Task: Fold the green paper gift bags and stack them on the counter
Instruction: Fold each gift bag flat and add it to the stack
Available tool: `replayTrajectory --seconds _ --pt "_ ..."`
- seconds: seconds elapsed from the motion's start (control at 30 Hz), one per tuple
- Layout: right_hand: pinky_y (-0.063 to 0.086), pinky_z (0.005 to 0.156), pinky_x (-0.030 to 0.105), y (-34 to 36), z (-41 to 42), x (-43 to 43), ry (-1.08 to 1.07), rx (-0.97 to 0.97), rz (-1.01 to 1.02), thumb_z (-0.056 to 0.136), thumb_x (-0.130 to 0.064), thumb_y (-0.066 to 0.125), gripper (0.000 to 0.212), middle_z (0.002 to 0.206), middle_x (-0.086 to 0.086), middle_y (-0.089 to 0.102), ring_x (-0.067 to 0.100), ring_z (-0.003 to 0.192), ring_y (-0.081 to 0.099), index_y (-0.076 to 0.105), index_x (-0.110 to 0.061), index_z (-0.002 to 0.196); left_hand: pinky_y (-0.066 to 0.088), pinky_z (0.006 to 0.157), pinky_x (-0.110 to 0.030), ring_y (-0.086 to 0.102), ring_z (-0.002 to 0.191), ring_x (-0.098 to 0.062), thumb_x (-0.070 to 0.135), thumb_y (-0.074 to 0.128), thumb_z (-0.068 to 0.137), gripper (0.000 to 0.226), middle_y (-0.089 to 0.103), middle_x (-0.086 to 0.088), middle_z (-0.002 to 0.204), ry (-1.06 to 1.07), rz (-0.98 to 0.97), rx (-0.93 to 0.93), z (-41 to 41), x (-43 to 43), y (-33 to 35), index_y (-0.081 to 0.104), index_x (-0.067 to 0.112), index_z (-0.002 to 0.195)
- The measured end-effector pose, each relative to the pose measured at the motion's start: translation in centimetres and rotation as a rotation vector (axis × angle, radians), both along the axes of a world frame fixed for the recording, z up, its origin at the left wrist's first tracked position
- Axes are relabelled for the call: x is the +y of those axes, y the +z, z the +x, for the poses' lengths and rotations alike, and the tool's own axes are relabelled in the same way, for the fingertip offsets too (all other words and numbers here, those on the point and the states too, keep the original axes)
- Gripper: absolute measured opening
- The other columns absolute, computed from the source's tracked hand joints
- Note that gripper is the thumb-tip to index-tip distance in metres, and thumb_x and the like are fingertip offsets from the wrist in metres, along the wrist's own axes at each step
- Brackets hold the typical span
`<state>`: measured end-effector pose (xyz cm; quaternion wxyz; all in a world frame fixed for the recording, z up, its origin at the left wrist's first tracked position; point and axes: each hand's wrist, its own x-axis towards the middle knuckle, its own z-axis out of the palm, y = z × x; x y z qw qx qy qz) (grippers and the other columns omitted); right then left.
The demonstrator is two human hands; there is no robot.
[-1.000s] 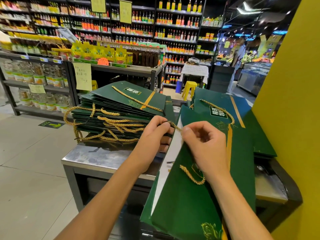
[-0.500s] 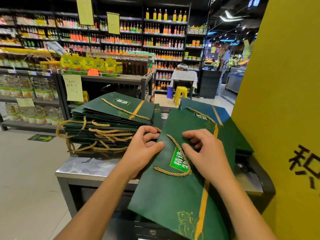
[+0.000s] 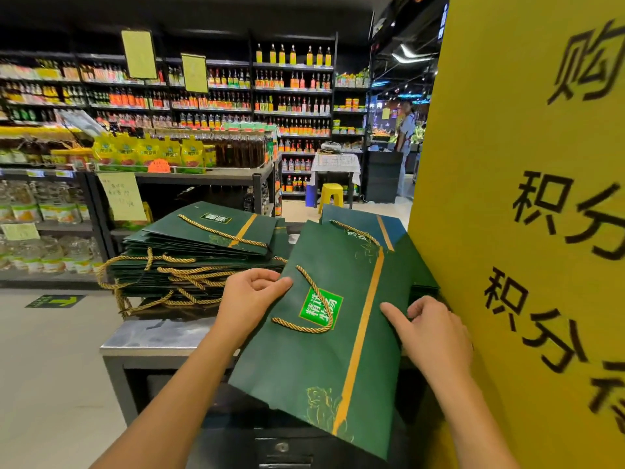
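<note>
The left hand pinches the left edge of a flattened dark-green paper gift bag, thumb on top. The right hand holds its right edge, forefinger flat. The bag overhangs the near edge of the steel counter, right of the stack of folded green bags. Probably light, stiff and crease-prone: carry it by both edges.

Bright, even shop light falls from ceiling strips at upper right. The steel counter shows dull glare. Wide-angle bending curves the shelves at the edges; far bottles are soft, and the ceiling is dark.
</note>
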<state>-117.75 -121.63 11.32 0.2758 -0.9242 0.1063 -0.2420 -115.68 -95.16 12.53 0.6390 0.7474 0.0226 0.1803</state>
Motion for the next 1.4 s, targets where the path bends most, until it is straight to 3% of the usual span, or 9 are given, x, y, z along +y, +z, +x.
replayTrajectory --seconds 0.1,0.23,0.5,0.6,0.77,1.0,1.13,1.23,1.4 --pt "0.041 0.077 0.038 0.0 -0.3 0.4 0.004 0.020 -0.032 0.091 -0.067 0.056 0.050 0.064 -0.008 0.058 0.022 0.070 0.054 0.051 -0.023 0.069 0.055 0.066 -0.030 0.072 0.070 -0.017 0.035 0.082 0.084 0.021 0.073 -0.004 0.069 0.093 0.181 -0.015 0.0 0.1 -0.4 0.075 0.016 0.080" --pt "0.050 0.063 0.034 0.3 -0.3 0.0 0.163 -0.012 0.193 0.093 -0.045 0.068 0.034 0.048 -0.006 0.053 0.013 0.055 0.052 0.059 -0.018 0.074 0.052 0.067 -0.036 0.068 0.070 -0.018 0.043 0.077 0.086 0.033 0.070 0.000 0.066 0.201 0.325 -0.061 -0.8 0.2 -0.7 0.073 0.018 0.066" --pt "0.043 0.053 0.019 4.8 -1.8 0.4 0.348 -0.305 0.528 0.092 -0.028 0.073 0.010 0.050 -0.008 0.051 0.002 0.046 0.045 0.070 -0.019 0.091 0.049 0.061 -0.043 0.062 0.060 -0.030 0.048 0.077 0.085 0.040 0.070 -0.017 0.070 0.129 0.142 -0.154 -3.8 1.4 3.6 0.075 0.011 0.069" --pt "0.051 0.061 0.029 8.3 -2.7 0.6 0.405 -0.445 0.561 0.092 -0.035 0.072 0.012 0.062 0.001 0.059 0.011 0.058 0.054 0.071 -0.026 0.099 0.048 0.052 -0.031 0.063 0.057 -0.019 0.044 0.074 0.089 0.036 0.071 -0.007 0.066 0.139 0.094 -0.274 -5.0 1.3 7.2 0.075 0.013 0.072" --pt "0.046 0.053 0.017 13.0 -3.7 0.5 0.489 -0.588 0.736 0.097 -0.034 0.066 0.011 0.066 -0.003 0.063 0.002 0.057 0.057 0.073 -0.025 0.098 0.044 0.047 -0.017 0.060 0.049 -0.016 0.033 0.068 0.097 0.030 0.065 -0.003 0.060 0.142 0.101 -0.474 -6.0 1.0 11.7 0.072 0.019 0.071" --pt "0.052 0.053 0.028 13.8 -4.2 -0.9 0.670 -0.527 1.040 0.103 -0.046 0.049 0.046 0.078 0.009 0.074 0.024 0.067 0.069 0.068 -0.014 0.077 0.050 0.052 -0.018 0.072 0.073 -0.013 0.014 0.054 0.104 0.037 0.076 0.004 0.078 0.005 -0.096 -0.502 -6.6 0.8 12.3 0.075 0.026 0.076" --pt "0.048 0.060 0.018 11.0 -3.8 -1.8 0.576 -0.313 0.846 0.092 -0.026 0.073 0.006 0.085 -0.011 0.075 0.006 0.074 0.066 0.075 -0.021 0.090 0.052 0.059 -0.017 0.067 0.069 -0.008 0.021 0.065 0.098 0.014 0.074 0.003 0.078 -0.022 -0.099 -0.345 -6.0 0.4 10.0 0.076 0.015 0.091" --pt "0.046 0.065 0.010 8.4 -3.6 -1.9 0.540 -0.194 0.673 0.090 -0.022 0.076 0.017 0.100 -0.014 0.070 -0.002 0.091 0.063 0.071 -0.027 0.106 0.059 0.064 -0.026 0.073 0.072 -0.016 0.012 0.073 0.092 0.008 0.077 -0.005 0.081 -0.056 -0.122 -0.212 -4.9 0.1 7.2 0.071 0.006 0.097" --pt "0.044 0.076 0.017 3.7 -1.5 -1.5 0.452 -0.111 0.576 0.093 -0.015 0.072 0.019 0.107 -0.015 0.062 -0.001 0.102 0.055 0.067 -0.028 0.107 0.062 0.071 -0.035 0.075 0.083 -0.025 0.015 0.073 0.093 0.026 0.078 -0.013 0.090 -0.123 -0.169 0.021 -2.8 -0.3 2.7 0.063 0.006 0.115"
